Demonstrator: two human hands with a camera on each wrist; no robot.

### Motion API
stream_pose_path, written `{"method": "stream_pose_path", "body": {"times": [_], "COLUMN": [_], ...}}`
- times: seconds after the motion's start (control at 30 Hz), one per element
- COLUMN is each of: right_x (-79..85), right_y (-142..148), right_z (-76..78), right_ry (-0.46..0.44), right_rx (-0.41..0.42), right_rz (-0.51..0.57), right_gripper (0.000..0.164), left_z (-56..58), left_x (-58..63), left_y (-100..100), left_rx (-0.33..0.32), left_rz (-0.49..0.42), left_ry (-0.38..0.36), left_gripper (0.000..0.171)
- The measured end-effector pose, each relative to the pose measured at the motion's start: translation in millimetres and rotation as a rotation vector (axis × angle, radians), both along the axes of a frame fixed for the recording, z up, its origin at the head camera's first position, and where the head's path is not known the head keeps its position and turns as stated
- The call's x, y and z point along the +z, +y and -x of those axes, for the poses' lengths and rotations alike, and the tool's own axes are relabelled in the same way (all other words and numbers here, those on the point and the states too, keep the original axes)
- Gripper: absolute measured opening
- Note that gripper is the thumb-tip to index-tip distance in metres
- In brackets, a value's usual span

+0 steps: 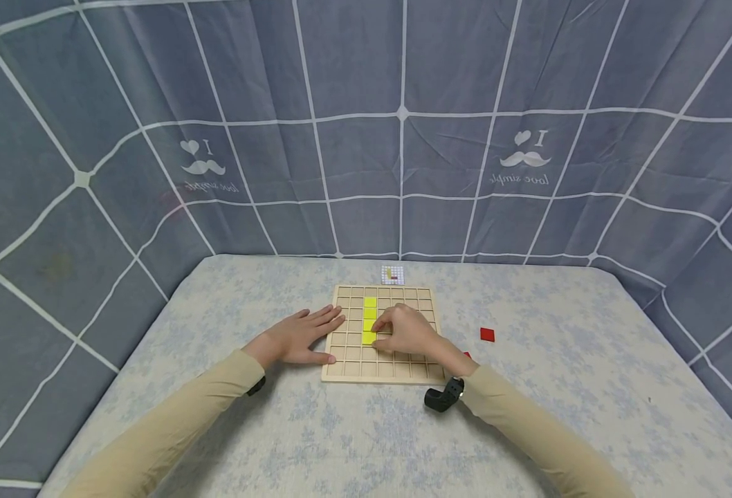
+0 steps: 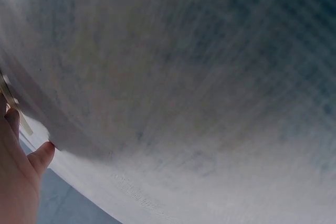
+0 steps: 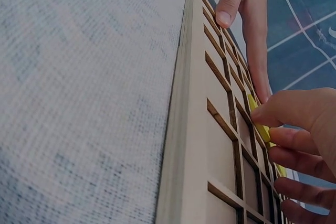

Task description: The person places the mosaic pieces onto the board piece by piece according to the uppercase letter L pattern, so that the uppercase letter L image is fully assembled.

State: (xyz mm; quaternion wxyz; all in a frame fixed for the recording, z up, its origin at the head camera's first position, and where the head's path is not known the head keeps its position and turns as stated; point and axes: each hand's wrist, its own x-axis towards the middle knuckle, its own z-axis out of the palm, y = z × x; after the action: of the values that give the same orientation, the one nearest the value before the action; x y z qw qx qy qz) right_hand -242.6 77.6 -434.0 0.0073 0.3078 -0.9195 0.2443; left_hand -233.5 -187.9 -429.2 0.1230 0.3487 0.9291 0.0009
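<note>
A wooden grid board (image 1: 353, 373) lies on the table, with a column of yellow square tiles (image 1: 370, 313) in its cells. My right hand (image 1: 408, 330) is over the middle of the board. Its thumb and fingers pinch the lowest yellow tile (image 1: 367, 338) of the column, which shows beside the thumb in the right wrist view as a yellow tile (image 3: 258, 119). At the board's left edge my left hand (image 1: 304, 337) rests with fingers spread, fingertips on the frame. Only part of the left hand (image 2: 21, 171) appears in the left wrist view.
A small printed card (image 1: 393, 274) with a coloured grid pattern lies behind the board. To the right is a red square tile (image 1: 487, 335); another red piece (image 1: 468, 355) is mostly hidden by the right wrist. A grey-blue checked curtain (image 1: 366, 159) surrounds the patterned tablecloth (image 1: 266, 449).
</note>
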Motion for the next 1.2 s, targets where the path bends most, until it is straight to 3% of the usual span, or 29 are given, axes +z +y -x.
{"method": "stream_pose_path", "body": {"times": [1.2], "right_x": [3.3], "right_y": [40.4], "right_z": [0.5], "right_ry": [0.013], "right_rx": [-0.045], "right_rz": [0.063], "right_gripper": [0.023], "left_z": [-2.2], "left_x": [0.0], "left_y": [1.7], "left_rx": [0.007], "left_rz": [0.029], "left_ry": [0.011], "left_gripper": [0.087]}}
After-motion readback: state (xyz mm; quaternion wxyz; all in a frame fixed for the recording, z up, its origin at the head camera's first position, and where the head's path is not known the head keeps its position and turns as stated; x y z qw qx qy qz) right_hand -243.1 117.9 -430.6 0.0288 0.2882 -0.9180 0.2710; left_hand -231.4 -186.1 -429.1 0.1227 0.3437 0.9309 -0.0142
